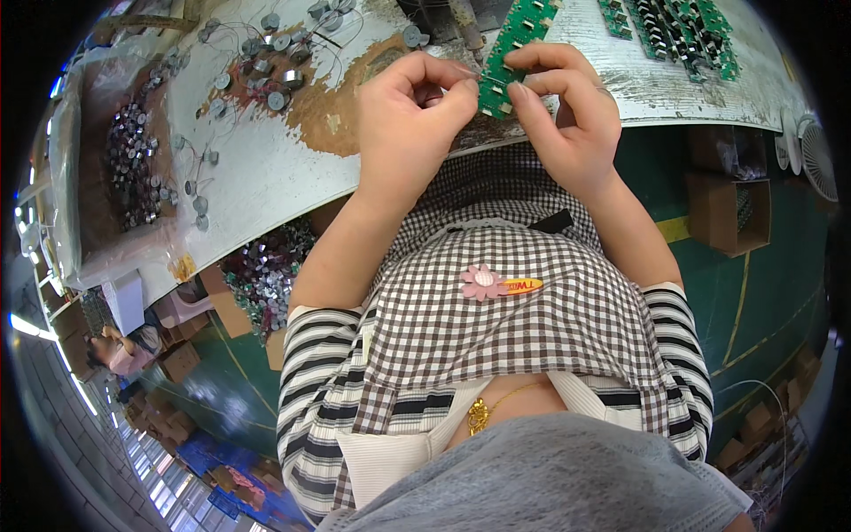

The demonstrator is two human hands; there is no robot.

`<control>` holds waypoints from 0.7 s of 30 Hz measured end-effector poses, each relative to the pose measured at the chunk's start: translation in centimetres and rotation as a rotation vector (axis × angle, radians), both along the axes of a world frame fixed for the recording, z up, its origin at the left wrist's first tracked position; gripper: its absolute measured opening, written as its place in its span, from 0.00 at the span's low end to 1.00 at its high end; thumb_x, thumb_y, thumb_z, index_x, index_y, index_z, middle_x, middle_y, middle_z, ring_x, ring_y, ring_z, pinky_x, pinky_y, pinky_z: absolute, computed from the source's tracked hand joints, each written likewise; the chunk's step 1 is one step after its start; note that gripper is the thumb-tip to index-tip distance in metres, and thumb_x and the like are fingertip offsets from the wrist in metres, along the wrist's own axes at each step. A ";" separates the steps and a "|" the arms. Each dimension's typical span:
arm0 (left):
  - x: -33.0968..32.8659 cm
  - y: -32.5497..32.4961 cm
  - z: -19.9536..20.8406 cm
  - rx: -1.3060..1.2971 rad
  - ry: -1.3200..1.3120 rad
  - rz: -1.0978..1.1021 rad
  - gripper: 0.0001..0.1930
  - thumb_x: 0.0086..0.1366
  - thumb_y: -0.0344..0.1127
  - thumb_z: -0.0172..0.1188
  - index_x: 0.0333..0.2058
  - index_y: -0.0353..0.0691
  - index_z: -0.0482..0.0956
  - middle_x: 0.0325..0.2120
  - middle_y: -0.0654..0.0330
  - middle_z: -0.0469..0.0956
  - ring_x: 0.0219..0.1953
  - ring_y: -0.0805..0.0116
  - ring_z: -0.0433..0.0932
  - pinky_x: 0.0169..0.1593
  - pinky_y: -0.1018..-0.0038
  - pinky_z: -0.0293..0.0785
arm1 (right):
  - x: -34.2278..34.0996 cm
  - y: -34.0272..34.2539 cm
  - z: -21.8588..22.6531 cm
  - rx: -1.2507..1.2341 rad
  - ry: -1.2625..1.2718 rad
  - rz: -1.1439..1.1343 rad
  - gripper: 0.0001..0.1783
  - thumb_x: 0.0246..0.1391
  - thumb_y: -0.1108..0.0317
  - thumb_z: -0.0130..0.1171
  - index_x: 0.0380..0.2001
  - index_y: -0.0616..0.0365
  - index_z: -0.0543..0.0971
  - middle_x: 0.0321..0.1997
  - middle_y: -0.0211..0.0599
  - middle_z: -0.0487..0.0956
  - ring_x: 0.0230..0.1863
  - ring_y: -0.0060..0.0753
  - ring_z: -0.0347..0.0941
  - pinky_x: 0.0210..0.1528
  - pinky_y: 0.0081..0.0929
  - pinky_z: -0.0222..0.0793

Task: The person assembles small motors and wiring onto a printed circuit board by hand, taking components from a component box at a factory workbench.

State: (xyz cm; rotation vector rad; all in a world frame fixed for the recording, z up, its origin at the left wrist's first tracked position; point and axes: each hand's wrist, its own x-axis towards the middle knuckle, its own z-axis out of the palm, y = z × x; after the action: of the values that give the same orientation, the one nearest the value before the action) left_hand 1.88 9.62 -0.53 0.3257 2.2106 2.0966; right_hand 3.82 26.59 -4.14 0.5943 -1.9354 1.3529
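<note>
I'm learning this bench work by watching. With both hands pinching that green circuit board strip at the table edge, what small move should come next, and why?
Probably bend the green circuit board strip slightly between the thumbs. The left hand and right hand pinch it close together at its near end, fingertips facing, a grip that suits flexing it or snapping off a section.

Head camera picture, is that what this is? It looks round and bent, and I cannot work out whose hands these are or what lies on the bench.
Yes. A person wears a wide fisheye camera on the head, looking down, so straight edges curve. The left hand and right hand are that person's own, with the checked apron below them. Together they hold a green circuit board strip at the edge of a worn white workbench. On the bench lie small round metal parts with thin wires and more green boards. Under the bench stands a box of similar parts. Another person sits far left.
</note>
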 end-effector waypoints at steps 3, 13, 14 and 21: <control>0.2 0.1 -0.1 -0.002 -0.001 0.006 0.04 0.52 0.27 0.61 0.26 0.32 0.78 0.25 0.65 0.79 0.22 0.87 0.67 0.26 0.87 0.64 | 0.2 -0.1 -0.3 -0.019 0.000 0.015 0.06 0.45 0.79 0.61 0.25 0.64 0.73 0.39 0.46 0.78 0.37 0.36 0.76 0.37 0.24 0.72; 0.0 0.0 -0.3 0.024 0.003 0.024 0.06 0.54 0.29 0.62 0.27 0.32 0.77 0.18 0.69 0.73 0.20 0.87 0.66 0.23 0.87 0.61 | 0.2 -0.3 -0.2 -0.047 0.000 0.016 0.05 0.46 0.79 0.60 0.26 0.64 0.73 0.37 0.45 0.79 0.36 0.35 0.76 0.36 0.24 0.71; -0.1 0.1 -0.4 0.015 0.009 0.027 0.05 0.54 0.29 0.62 0.27 0.32 0.77 0.18 0.69 0.73 0.20 0.87 0.66 0.23 0.87 0.62 | 0.1 -0.4 -0.2 -0.044 -0.005 0.010 0.05 0.45 0.79 0.61 0.26 0.64 0.74 0.37 0.45 0.79 0.36 0.35 0.76 0.36 0.24 0.71; -0.5 0.3 -0.3 0.001 0.070 0.059 0.05 0.54 0.29 0.62 0.26 0.32 0.77 0.18 0.69 0.73 0.20 0.86 0.65 0.24 0.86 0.62 | 0.1 -0.3 0.4 0.023 -0.038 0.058 0.05 0.50 0.83 0.56 0.31 0.68 0.72 0.43 0.48 0.75 0.44 0.34 0.72 0.47 0.25 0.67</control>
State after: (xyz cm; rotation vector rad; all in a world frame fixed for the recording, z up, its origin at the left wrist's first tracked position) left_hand 1.41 9.87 -0.83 0.3428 2.2851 2.1487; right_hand 3.91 26.32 -3.75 0.6451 -1.9807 1.3889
